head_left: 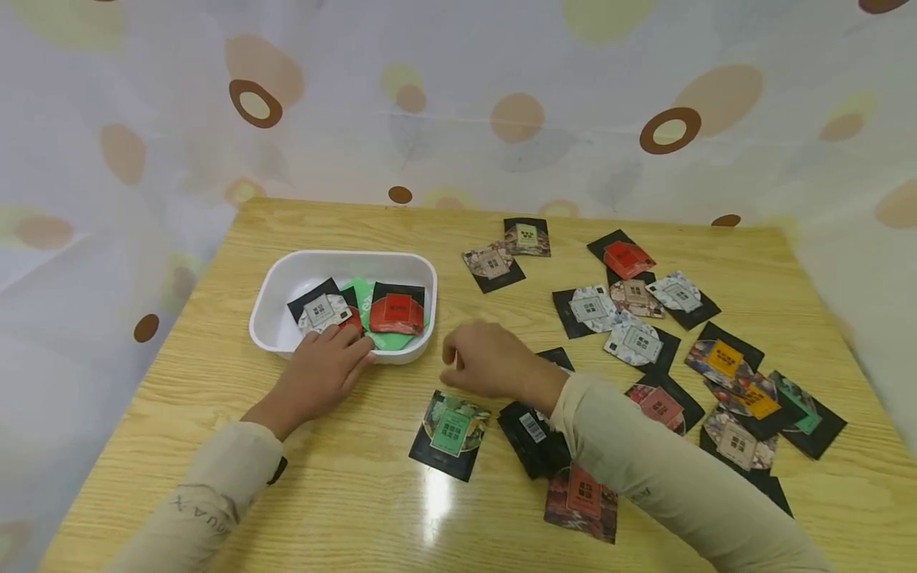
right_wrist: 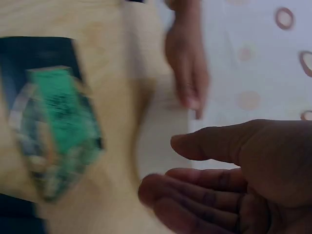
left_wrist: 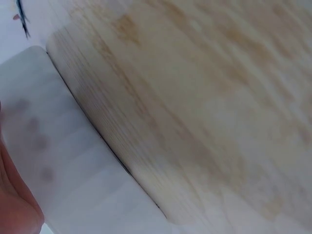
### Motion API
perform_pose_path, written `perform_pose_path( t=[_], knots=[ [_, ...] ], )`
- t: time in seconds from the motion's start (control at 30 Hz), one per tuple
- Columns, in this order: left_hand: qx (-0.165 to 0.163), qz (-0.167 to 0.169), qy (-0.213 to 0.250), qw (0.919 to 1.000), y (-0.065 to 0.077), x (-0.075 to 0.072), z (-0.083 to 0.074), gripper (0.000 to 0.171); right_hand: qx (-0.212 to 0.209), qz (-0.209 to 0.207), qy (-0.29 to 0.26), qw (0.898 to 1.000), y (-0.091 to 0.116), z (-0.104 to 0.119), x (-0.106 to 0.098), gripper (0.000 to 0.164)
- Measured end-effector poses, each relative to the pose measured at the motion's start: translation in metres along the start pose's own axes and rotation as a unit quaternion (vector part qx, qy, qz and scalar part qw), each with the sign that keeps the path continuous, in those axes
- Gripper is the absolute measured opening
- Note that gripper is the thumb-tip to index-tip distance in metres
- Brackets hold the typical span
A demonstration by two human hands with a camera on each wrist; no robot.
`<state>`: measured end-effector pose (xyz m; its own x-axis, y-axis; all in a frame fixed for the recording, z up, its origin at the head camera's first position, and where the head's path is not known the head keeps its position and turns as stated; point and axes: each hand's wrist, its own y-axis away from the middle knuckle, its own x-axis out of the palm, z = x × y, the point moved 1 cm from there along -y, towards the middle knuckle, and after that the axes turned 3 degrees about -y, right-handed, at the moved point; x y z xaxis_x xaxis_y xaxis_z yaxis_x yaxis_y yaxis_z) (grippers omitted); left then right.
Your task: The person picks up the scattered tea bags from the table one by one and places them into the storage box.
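Observation:
My left hand (head_left: 317, 376) grips the front wall of a white plastic tray (head_left: 329, 255), with its fingers hooked over the rim. Through the wall in the left wrist view, dark fingertip spots show. Inside the tray lie a white-and-black sachet (head_left: 325, 310), a red-and-black sachet (head_left: 398, 310) and something green (head_left: 392, 341). To the right of the tray, my right hand (head_left: 494, 360) hovers over the table, its fingers loosely bent and nothing between thumb and fingers. Just below it lies a green-labelled sachet (head_left: 450, 434).
Several sachets are scattered over the right half of the wooden table (head_left: 344, 493), some overlapping, including a back-up black one (head_left: 533, 434) and a dark red one (head_left: 582, 501) near my right forearm. A patterned cloth (head_left: 458, 103) hangs behind the table.

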<state>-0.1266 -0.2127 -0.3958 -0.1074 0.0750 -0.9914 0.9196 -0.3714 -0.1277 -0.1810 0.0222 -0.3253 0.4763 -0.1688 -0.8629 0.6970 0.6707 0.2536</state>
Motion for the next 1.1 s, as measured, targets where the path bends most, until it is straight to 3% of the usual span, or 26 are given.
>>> perform_pose_path(
  t=[0.13,0.37,0.6,0.7,0.87,1.0,1.1],
  knots=[
    [0.002,-0.001,-0.007,1.0,0.0,-0.001,0.002,0.022,0.013,0.034,0.06,0.998,0.016,0.002,0.026,0.033],
    [-0.003,0.0,-0.001,1.0,0.002,0.001,0.004,0.022,0.027,0.052,0.139,0.989,0.027,0.003,0.048,0.076],
    [-0.003,-0.001,0.006,1.0,0.001,0.004,0.003,0.024,0.039,0.02,0.149,0.988,0.027,-0.005,0.061,0.078],
    [-0.006,-0.004,0.003,1.0,0.003,0.005,0.003,0.023,0.051,0.022,0.118,0.991,0.024,-0.009,0.064,0.072],
    [-0.004,-0.019,0.001,0.9998,0.004,0.007,0.003,0.02,0.057,0.037,0.019,0.997,0.023,-0.017,0.059,0.039],
    [0.004,-0.025,0.0,0.9997,0.002,0.005,0.003,0.018,0.006,0.031,-0.09,0.995,0.03,-0.022,0.044,0.021],
    [0.005,-0.019,0.001,0.9998,0.0,0.002,0.002,0.019,-0.039,0.006,-0.176,0.984,0.031,-0.026,0.026,0.013]
  ],
)
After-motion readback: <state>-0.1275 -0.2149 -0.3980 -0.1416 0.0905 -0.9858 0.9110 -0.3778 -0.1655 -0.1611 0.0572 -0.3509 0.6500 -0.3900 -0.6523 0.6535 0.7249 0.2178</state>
